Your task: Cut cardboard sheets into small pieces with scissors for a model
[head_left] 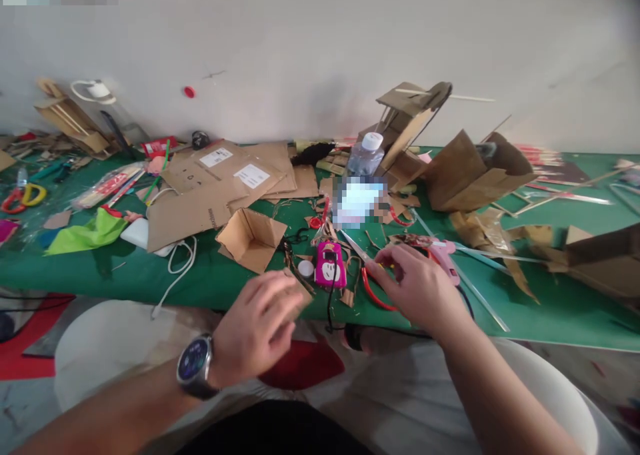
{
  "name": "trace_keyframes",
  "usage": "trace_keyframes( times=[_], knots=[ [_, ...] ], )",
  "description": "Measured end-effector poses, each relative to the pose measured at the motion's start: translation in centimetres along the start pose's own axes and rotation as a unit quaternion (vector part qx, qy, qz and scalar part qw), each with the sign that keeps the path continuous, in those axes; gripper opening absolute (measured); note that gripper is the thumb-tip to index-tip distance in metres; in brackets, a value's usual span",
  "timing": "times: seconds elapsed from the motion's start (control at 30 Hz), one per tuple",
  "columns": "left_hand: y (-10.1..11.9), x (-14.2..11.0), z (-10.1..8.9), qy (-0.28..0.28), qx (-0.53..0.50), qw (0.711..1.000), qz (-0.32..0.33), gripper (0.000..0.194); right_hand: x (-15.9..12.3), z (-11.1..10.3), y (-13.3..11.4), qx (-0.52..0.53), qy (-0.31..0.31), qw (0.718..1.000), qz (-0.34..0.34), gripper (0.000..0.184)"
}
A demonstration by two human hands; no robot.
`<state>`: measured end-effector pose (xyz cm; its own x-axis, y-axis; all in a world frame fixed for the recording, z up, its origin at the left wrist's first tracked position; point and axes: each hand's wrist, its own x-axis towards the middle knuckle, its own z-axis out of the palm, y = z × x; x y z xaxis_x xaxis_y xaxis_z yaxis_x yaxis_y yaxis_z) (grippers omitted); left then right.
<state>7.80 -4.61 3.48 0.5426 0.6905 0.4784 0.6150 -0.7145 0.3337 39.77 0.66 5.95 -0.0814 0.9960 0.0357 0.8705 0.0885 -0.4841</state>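
My right hand [417, 285] is at the front of the table, thumb and fingers closed on a pair of scissors [356, 247] near the pivot. The blades point away to the left, and a red-orange handle loop [374, 296] shows below my fingers. My left hand [263, 321], with a watch on the wrist, is over the table's front edge. Its fingers are curled against a small piece of cardboard [304, 293], partly hidden by them. Between my hands sits a magenta power socket block [330, 265] with a black cord. Beside it lies a white bottle cap [305, 268].
An open cardboard box [251, 238] and flat cardboard sheets [200, 208] lie left of centre. Behind the scissors stands a clear bottle [365, 156]. A pink glue gun [444, 258] is by my right hand. Cardboard structures [475, 175] and clear strips [483, 298] are further right.
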Motion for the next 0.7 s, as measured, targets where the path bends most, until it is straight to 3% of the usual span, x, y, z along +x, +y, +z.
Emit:
trace_keyframes(
  times=[0.03,0.07,0.13,0.27,0.33,0.4,0.5,0.57,0.6,0.63,0.67,0.7],
  knots=[
    [1.0,0.0,-0.3,0.024,-0.023,0.999,0.025,0.044,-0.7,0.1,-1.2,0.107,-0.032,0.993,-0.034,0.045],
    [1.9,0.2,-0.6,0.041,-0.04,0.997,0.046,0.042,-1.5,0.2,-2.4,0.229,-0.11,0.965,-0.07,0.052],
    [3.1,0.6,-0.6,0.063,-0.068,0.992,0.087,0.036,-3.1,0.9,-4.7,0.402,-0.257,0.873,-0.096,0.065],
    [3.0,1.4,0.0,0.1,-0.123,0.969,0.188,0.016,-5.2,2.7,-7.0,0.522,-0.3,0.798,-0.033,0.055],
    [2.2,1.4,-0.4,0.156,-0.134,0.954,0.22,0.008,-5.5,3.3,-7.1,0.555,-0.316,0.77,0.009,0.055],
    [0.6,1.3,-1.8,0.248,-0.111,0.934,0.232,0.018,-5.2,3.6,-6.7,0.559,-0.316,0.765,0.044,0.056],
    [-4.3,1.4,-5.6,0.274,0.032,0.954,0.118,0.006,-4.5,3.8,-6.1,0.55,-0.279,0.782,0.089,0.059],
    [-9.1,1.5,-8.1,0.274,0.084,0.958,0.016,0.018,-3.9,4.2,-5.7,0.55,-0.246,0.791,0.101,0.058],
    [-11.7,1.5,-8.9,0.226,0.114,0.966,-0.055,0.022,-3.7,4.5,-5.5,0.552,-0.236,0.793,0.103,0.057],
    [-14.2,1.4,-9.5,0.14,0.145,0.972,-0.123,0.03,-3.6,4.8,-5.3,0.558,-0.228,0.792,0.101,0.056],
    [-16.6,1.2,-9.7,0.039,0.168,0.97,-0.173,0.043,-3.5,5.2,-5.1,0.562,-0.224,0.79,0.102,0.054],
    [-18.6,1.0,-9.6,-0.006,0.173,0.966,-0.191,0.054,-3.4,5.6,-4.9,0.563,-0.224,0.789,0.105,0.054]
  ],
)
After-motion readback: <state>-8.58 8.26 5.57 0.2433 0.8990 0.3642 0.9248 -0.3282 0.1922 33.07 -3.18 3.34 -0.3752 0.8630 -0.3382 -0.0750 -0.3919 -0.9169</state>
